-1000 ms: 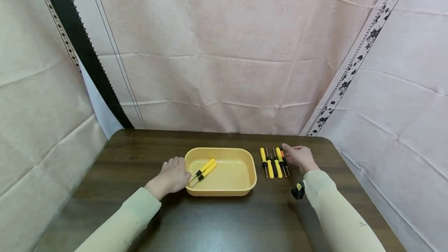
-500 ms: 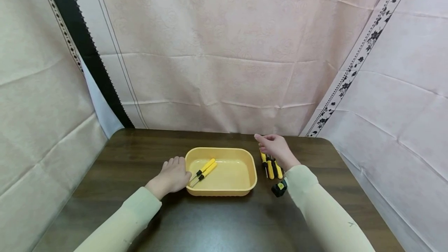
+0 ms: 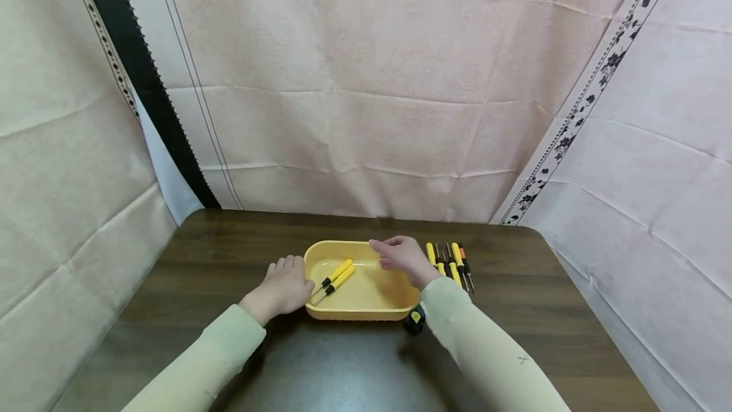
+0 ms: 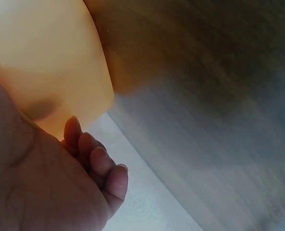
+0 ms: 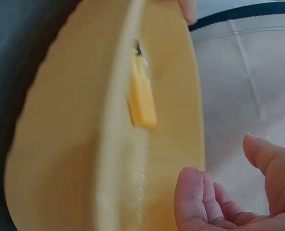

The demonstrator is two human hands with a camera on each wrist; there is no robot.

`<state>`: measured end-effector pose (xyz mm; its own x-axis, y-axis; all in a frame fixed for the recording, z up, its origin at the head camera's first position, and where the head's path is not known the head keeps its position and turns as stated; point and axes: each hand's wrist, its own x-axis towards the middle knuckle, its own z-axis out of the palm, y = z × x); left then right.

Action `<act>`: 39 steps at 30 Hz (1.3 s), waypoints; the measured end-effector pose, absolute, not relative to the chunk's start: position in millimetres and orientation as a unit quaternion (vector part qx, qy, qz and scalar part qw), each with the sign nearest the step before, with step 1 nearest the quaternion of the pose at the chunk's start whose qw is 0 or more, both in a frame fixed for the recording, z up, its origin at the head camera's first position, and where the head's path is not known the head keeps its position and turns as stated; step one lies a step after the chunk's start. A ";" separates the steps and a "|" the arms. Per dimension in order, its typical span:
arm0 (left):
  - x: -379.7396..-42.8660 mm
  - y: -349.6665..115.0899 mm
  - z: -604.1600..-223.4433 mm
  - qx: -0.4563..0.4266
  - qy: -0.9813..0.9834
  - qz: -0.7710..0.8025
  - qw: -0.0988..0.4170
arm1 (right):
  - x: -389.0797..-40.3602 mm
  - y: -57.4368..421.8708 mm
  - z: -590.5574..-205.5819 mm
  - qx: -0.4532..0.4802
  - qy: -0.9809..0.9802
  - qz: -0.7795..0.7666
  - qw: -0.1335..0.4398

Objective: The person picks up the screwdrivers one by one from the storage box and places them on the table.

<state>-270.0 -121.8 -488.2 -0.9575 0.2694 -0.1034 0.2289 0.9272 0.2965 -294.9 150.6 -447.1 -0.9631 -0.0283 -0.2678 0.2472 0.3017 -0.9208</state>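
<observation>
A tray sits on the tabletop at lower centre of the head view; two screwdrivers lie in its left part, a row of screwdrivers just right of it, cloth behind.

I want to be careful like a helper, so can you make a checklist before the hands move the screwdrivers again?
1. Tray standing flat on the table: ok, it looks level.
2. Left hand at the tray: ok, it touches the left side. How firmly: cannot tell.
3. Right hand's fingers free: ok, they hold nothing.
4. Right hand beside the loose row of screwdrivers: not ok, it is over the tray.
5. All screwdrivers in the tray: not ok, only two yellow-handled ones show inside; the row lies on the table to the right.
6. Whole row visible: not ok, the right sleeve hides part.
</observation>
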 end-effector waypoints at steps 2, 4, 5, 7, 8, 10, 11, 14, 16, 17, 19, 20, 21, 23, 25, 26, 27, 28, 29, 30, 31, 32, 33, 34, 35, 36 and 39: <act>-269.9 -122.2 -488.6 0.129 0.979 0.142 0.071 | -295.4 144.6 -455.0 0.062 0.797 -0.586 0.131; -270.0 -122.3 -488.5 0.129 0.979 0.142 0.071 | -295.7 138.0 -460.8 0.056 0.794 -0.587 0.147; -270.3 -122.2 -488.5 0.128 0.979 0.141 0.071 | -295.9 134.8 -464.3 0.054 0.794 -0.586 0.153; -270.2 -122.1 -488.1 0.127 0.979 0.140 0.070 | -296.3 128.7 -470.4 0.052 0.791 -0.587 0.163; -270.5 -122.1 -488.4 0.128 0.979 0.140 0.069 | -296.4 125.9 -473.2 0.052 0.790 -0.588 0.166; -270.8 -121.7 -488.3 0.126 0.980 0.137 0.068 | -296.9 120.7 -477.7 0.052 0.792 -0.584 0.170; -270.8 -121.6 -488.1 0.125 0.980 0.136 0.067 | -297.2 118.1 -479.7 0.052 0.792 -0.584 0.170; -270.9 -121.7 -487.5 0.125 0.981 0.136 0.067 | -298.2 110.9 -484.1 0.055 0.794 -0.580 0.173; -270.7 -121.5 -487.2 0.125 0.981 0.135 0.068 | -298.3 106.7 -485.7 0.061 0.800 -0.572 0.170; -270.6 -121.4 -486.9 0.125 0.980 0.137 0.069 | -298.7 104.8 -486.8 0.067 0.803 -0.568 0.168; -270.6 -121.4 -487.1 0.126 0.980 0.137 0.070 | -299.6 101.6 -489.3 0.077 0.810 -0.558 0.160; -270.5 -121.5 -487.2 0.127 0.980 0.138 0.070 | -300.2 100.1 -490.3 0.081 0.815 -0.553 0.154; -270.6 -121.5 -487.4 0.128 0.980 0.138 0.070 | -300.9 98.6 -491.2 0.086 0.820 -0.546 0.150; -271.0 -121.7 -488.0 0.129 0.979 0.139 0.068 | -302.9 95.7 -493.7 0.096 0.826 -0.536 0.145; -271.3 -122.1 -488.6 0.131 0.980 0.137 0.066 | -304.0 93.2 -495.1 0.098 0.836 -0.521 0.137; -271.5 -121.9 -488.8 0.131 0.980 0.136 0.065 | -304.1 92.1 -495.3 0.097 0.844 -0.510 0.133; -271.7 -121.8 -488.9 0.131 0.980 0.136 0.064 | -304.2 90.9 -495.6 0.096 0.853 -0.496 0.130; -271.8 -121.8 -488.9 0.131 0.980 0.136 0.064 | -303.9 89.8 -495.8 0.092 0.863 -0.481 0.126; -271.8 -121.7 -488.7 0.130 0.980 0.135 0.064 | -303.5 88.7 -495.6 0.087 0.873 -0.463 0.122; -271.6 -121.7 -488.5 0.129 0.980 0.135 0.064 | -303.0 87.6 -495.3 0.083 0.884 -0.444 0.118; -271.5 -121.5 -488.3 0.128 0.980 0.135 0.065 | -302.4 86.6 -494.9 0.078 0.894 -0.426 0.114; -271.2 -121.4 -487.8 0.128 0.980 0.137 0.066 | -301.8 85.7 -494.5 0.075 0.902 -0.411 0.112; -270.9 -121.4 -487.5 0.128 0.980 0.139 0.068 | -301.3 84.9 -493.9 0.073 0.907 -0.400 0.113; -270.5 -121.4 -487.3 0.128 0.979 0.140 0.069 | -300.8 84.3 -493.3 0.071 0.911 -0.391 0.113; -270.4 -121.2 -487.3 0.128 0.980 0.139 0.070 | -300.4 83.9 -492.7 0.072 0.912 -0.386 0.115; -270.4 -121.3 -487.5 0.129 0.979 0.138 0.071 | -300.2 83.7 -492.2 0.074 0.913 -0.384 0.116; -270.6 -120.8 -487.6 0.130 0.979 0.137 0.071 | -300.6 84.3 -491.6 0.081 0.910 -0.389 0.120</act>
